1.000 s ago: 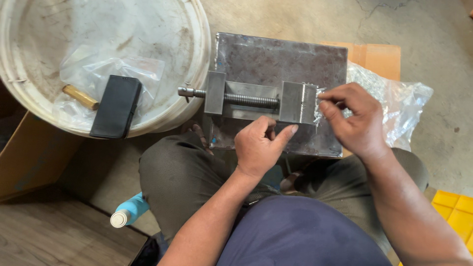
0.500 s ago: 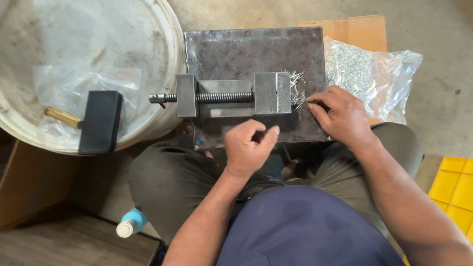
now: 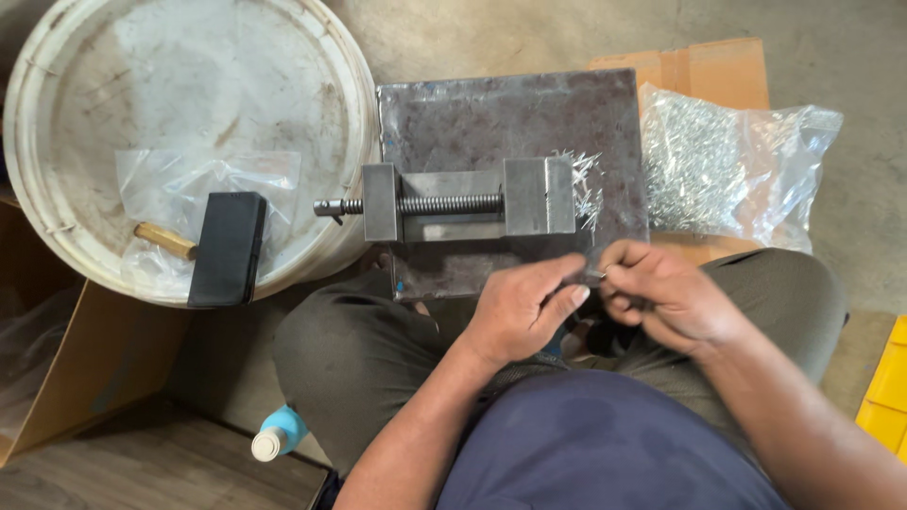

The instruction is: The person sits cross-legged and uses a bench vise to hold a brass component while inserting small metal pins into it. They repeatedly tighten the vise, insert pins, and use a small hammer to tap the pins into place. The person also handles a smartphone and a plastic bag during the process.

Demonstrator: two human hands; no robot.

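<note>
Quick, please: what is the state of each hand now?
Left hand: pinched on a small metal piece.
Right hand: pinched on the same piece.

A tiny metal piece (image 3: pixel 593 275) pinched between the left hand (image 3: pixel 525 307) and right hand (image 3: pixel 667 295) is too small to identify. Loose slivers (image 3: pixel 588 184) beside the vise (image 3: pixel 470 200) blur together, as do the contents of the clear bag (image 3: pixel 727 170). A yellow crate (image 3: pixel 886 392) and cardboard box (image 3: pixel 66 368) run off the frame's edges; the mallet (image 3: pixel 225 247) hides most of its handle.

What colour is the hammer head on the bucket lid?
Black hammer head, in the head view.
</note>
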